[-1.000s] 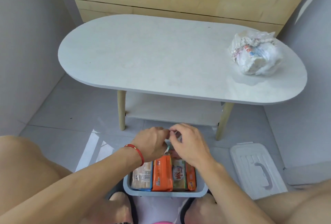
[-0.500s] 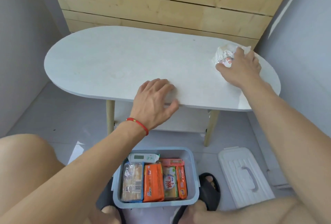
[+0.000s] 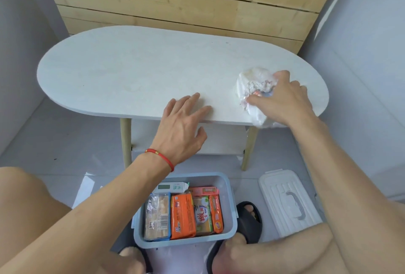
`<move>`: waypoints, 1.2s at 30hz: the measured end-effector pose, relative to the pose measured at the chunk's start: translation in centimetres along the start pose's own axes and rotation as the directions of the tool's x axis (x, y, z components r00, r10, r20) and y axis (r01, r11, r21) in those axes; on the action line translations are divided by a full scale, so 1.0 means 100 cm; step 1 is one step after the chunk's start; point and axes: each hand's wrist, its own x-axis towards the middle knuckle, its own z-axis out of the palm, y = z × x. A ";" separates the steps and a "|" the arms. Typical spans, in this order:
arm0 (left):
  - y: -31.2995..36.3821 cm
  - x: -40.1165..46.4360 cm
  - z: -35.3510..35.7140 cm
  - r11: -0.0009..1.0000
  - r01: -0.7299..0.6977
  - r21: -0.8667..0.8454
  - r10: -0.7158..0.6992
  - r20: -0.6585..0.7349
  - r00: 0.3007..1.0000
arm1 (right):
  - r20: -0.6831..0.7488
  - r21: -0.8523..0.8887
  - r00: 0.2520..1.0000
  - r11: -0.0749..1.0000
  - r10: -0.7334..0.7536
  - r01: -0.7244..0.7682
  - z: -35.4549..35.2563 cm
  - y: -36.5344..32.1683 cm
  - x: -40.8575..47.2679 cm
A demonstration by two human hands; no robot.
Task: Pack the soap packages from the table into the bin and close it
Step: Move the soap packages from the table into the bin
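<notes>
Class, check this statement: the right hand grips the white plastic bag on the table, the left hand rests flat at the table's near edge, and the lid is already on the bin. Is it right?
One detail is wrong. The head view shows the lid lying on the floor beside the open bin, not on it. The right hand does grip the white plastic bag, and the left hand rests flat at the near edge of the table.

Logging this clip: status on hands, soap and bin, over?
Left hand open, flat on table edge. Right hand closed on plastic bag. Bin packed, open; lid on floor. Nothing blocking.
</notes>
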 end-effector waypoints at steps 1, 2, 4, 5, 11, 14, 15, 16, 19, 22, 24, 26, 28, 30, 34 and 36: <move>0.002 -0.005 -0.003 0.999 0.000 -0.034 -0.001 -0.027 1.000 | 0.002 -0.019 1.000 0.999 -0.028 0.028 0.001 0.000 -0.018; 0.003 -0.011 -0.006 0.998 -0.003 -0.063 -0.002 -0.070 0.998 | 0.011 -0.021 0.998 0.998 -0.056 0.057 0.002 0.001 -0.036; 0.007 -0.022 -0.013 0.996 -0.018 -0.085 0.002 -0.182 0.983 | 0.034 0.018 0.992 0.992 -0.123 0.123 0.006 0.004 -0.068; 0.008 -0.026 -0.017 0.996 -0.031 -0.080 0.013 -0.225 0.974 | 0.032 0.039 0.987 0.987 -0.155 0.154 0.011 0.006 -0.081; -0.001 -0.057 -0.015 0.991 -0.032 -0.129 0.005 -0.204 0.979 | -0.124 0.167 0.978 0.968 -0.166 0.186 0.080 0.030 -0.145; -0.016 -0.071 0.004 0.998 0.049 -0.028 -0.049 0.009 0.999 | 0.075 0.307 0.997 0.951 0.018 -0.040 0.127 0.043 -0.158; -0.021 -0.075 0.011 0.995 0.094 0.022 -0.096 0.129 0.987 | 0.157 0.304 0.985 0.946 0.068 -0.114 0.142 0.044 -0.159; -0.026 -0.079 0.018 0.988 0.145 0.060 -0.155 0.240 0.958 | 0.225 0.273 0.969 0.948 0.104 -0.165 0.155 0.044 -0.160; -0.041 -0.091 0.037 0.958 0.249 0.139 -0.285 0.410 0.866 | 0.273 0.098 0.944 0.971 0.183 -0.217 0.189 0.041 -0.166; -0.050 -0.097 0.051 0.937 0.285 0.204 -0.346 0.408 0.845 | 0.230 -0.057 0.946 0.973 0.229 -0.222 0.213 0.040 -0.173; -0.056 -0.099 0.063 0.939 0.289 0.185 -0.342 0.423 0.839 | 0.206 -0.104 0.953 0.973 0.224 -0.206 0.224 0.040 -0.177; -0.061 -0.102 0.073 0.938 0.302 0.170 -0.347 0.468 0.813 | 0.177 -0.158 0.964 0.973 0.198 -0.171 0.232 0.037 -0.181; -0.068 -0.104 0.079 0.922 0.335 0.193 -0.387 0.476 0.790 | 0.166 -0.215 0.971 0.968 0.170 -0.132 0.241 0.035 -0.184; -0.074 -0.109 0.084 0.903 0.367 0.223 -0.429 0.462 0.776 | 0.180 -0.290 0.976 0.955 0.125 -0.069 0.245 0.033 -0.189; -0.082 -0.125 0.092 0.766 0.580 0.278 -0.636 0.463 0.618 | 0.246 -0.322 0.963 0.946 0.107 -0.022 0.238 0.042 -0.183; -0.079 -0.130 0.096 0.627 0.731 0.271 -0.724 0.550 0.417 | 0.339 -0.226 0.916 0.963 0.216 -0.144 0.230 0.052 -0.170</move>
